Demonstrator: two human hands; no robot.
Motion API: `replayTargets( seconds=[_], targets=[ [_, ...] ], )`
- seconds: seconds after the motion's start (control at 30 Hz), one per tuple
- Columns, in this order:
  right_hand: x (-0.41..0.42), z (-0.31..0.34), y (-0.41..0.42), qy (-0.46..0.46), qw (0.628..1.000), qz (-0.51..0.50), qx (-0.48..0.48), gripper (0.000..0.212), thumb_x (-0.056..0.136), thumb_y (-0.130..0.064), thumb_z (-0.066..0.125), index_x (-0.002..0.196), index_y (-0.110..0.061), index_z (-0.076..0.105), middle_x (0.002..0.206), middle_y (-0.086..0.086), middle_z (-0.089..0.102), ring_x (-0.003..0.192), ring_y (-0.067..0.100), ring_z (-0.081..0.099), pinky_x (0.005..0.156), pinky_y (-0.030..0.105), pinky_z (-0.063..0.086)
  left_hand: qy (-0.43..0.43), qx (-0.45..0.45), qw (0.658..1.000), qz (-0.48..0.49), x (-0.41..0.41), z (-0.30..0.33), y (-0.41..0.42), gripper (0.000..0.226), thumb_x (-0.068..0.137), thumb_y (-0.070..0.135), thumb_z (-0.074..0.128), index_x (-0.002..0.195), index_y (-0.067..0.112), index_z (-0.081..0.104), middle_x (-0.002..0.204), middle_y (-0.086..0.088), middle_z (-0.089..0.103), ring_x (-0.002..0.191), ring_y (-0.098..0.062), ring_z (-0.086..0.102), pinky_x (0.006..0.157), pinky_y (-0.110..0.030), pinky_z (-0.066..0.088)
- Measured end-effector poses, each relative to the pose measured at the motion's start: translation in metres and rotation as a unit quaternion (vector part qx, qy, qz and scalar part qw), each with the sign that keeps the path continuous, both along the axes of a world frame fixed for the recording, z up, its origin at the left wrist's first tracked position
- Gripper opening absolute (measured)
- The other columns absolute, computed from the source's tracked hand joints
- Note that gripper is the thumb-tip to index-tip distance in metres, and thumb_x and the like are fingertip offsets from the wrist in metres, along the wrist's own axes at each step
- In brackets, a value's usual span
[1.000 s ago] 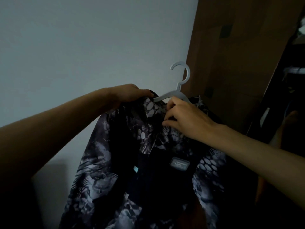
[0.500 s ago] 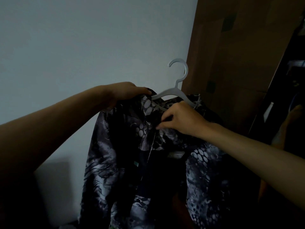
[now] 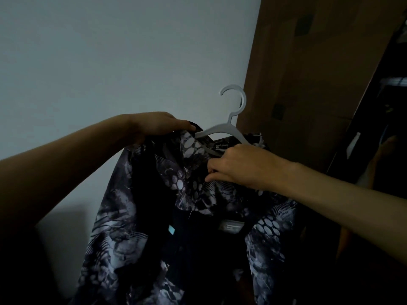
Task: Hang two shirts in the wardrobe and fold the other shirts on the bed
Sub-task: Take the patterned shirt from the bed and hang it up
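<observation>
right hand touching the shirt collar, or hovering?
Touching. The head view shows the right hand pinching the patterned shirt at the collar front, fingertips pressed into the fabric, just below the white hanger.

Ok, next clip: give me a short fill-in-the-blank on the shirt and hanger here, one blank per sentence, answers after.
1. The shirt hangs on a white ____.
2. The hanger's hook points up and is caught on ____.
3. The left hand grips the shirt at its ____ shoulder, as seen in the picture.
4. The right hand pinches the shirt just below the ____.

Answers: hanger; nothing; left; collar
</observation>
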State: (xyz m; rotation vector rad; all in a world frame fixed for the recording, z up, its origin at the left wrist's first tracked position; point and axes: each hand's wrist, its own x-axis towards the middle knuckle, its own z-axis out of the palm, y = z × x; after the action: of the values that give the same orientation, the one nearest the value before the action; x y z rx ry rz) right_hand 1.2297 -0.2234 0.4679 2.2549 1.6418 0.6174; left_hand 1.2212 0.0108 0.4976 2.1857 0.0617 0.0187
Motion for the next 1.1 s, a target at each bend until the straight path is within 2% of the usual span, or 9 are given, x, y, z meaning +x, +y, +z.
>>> replayTargets(
  seconds=[0.13,0.3,0.37,0.5,0.6,0.73,0.93,1.0,1.1],
  targets=[
    [0.000,-0.004,-0.008,-0.119,0.989,0.087,-0.006,0.031,0.095,-0.035,0.065,0.083,-0.006,0.062,0.046,0.003,0.049,0.033,0.022,0.042,0.037,0.027,0.027,0.018,0.001,0.999,-0.026,0.001,-0.001,-0.004,0.043,0.089,0.047,0.068,0.108,0.010,0.076,0.103,-0.011,0.078,0.095,-0.031,0.075,0.095,-0.047,0.057],
    [0.002,-0.004,-0.010,-0.076,0.994,0.077,-0.001,0.035,0.100,-0.040,0.045,0.088,-0.010,0.058,0.053,0.001,0.053,0.038,0.017,0.038,0.039,0.029,0.030,0.019,0.004,0.999,-0.039,0.003,-0.001,-0.006,0.043,0.088,0.048,0.068,0.107,0.011,0.077,0.103,-0.010,0.078,0.094,-0.029,0.075,0.094,-0.045,0.058],
    [0.001,0.001,-0.010,0.064,0.998,0.008,0.024,0.036,0.100,-0.046,0.048,0.090,-0.015,0.062,0.060,-0.003,0.058,0.048,0.013,0.050,0.049,0.029,0.040,0.025,0.000,0.999,-0.048,0.003,-0.003,-0.007,0.043,0.088,0.049,0.067,0.108,0.012,0.077,0.104,-0.010,0.078,0.096,-0.030,0.075,0.096,-0.046,0.057],
    [-0.001,0.016,-0.010,0.356,0.927,-0.088,0.074,0.025,0.086,-0.037,0.075,0.087,-0.012,0.076,0.053,-0.015,0.060,0.052,0.002,0.055,0.050,0.013,0.036,0.035,0.017,0.997,-0.066,0.003,-0.008,-0.012,0.045,0.089,0.050,0.066,0.108,0.010,0.077,0.103,-0.010,0.078,0.097,-0.030,0.075,0.098,-0.046,0.055],
    [-0.001,0.020,-0.014,0.426,0.896,-0.119,0.052,0.023,0.078,-0.026,0.083,0.094,-0.010,0.077,0.065,-0.021,0.071,0.060,-0.004,0.065,0.058,0.010,0.047,0.040,0.011,0.996,-0.079,0.002,-0.010,-0.018,0.043,0.090,0.048,0.066,0.106,0.009,0.077,0.103,-0.011,0.078,0.096,-0.029,0.075,0.098,-0.046,0.055],
    [0.000,0.026,-0.018,0.461,0.876,-0.140,0.014,0.024,0.076,-0.028,0.086,0.096,-0.018,0.076,0.084,0.002,0.078,0.081,0.022,0.073,0.074,0.026,0.055,0.036,0.022,0.995,-0.093,0.000,-0.007,-0.022,0.044,0.091,0.047,0.064,0.108,0.009,0.076,0.104,-0.011,0.078,0.097,-0.029,0.075,0.098,-0.046,0.055],
    [0.001,0.025,-0.022,0.398,0.908,-0.128,-0.019,0.018,0.079,-0.038,0.082,0.089,-0.027,0.072,0.082,0.005,0.072,0.075,0.027,0.065,0.070,0.042,0.053,0.023,0.032,0.994,-0.098,0.000,-0.002,-0.022,0.045,0.090,0.049,0.064,0.109,0.010,0.076,0.105,-0.009,0.078,0.098,-0.028,0.075,0.098,-0.045,0.055],
    [0.002,0.020,-0.025,0.340,0.931,-0.130,-0.014,0.018,0.081,-0.044,0.077,0.088,-0.029,0.070,0.070,-0.006,0.065,0.064,0.013,0.060,0.061,0.035,0.048,0.019,0.034,0.995,-0.089,0.000,-0.002,-0.024,0.045,0.090,0.049,0.066,0.108,0.010,0.076,0.104,-0.009,0.078,0.097,-0.027,0.075,0.097,-0.044,0.056],
    [-0.002,0.014,-0.029,0.242,0.966,-0.094,0.002,0.021,0.082,-0.049,0.075,0.089,-0.029,0.074,0.072,-0.016,0.067,0.073,0.002,0.063,0.060,0.017,0.048,0.013,0.035,0.996,-0.084,0.002,-0.003,-0.025,0.046,0.088,0.050,0.067,0.107,0.009,0.077,0.104,-0.009,0.078,0.098,-0.029,0.074,0.098,-0.047,0.056]
  ],
)
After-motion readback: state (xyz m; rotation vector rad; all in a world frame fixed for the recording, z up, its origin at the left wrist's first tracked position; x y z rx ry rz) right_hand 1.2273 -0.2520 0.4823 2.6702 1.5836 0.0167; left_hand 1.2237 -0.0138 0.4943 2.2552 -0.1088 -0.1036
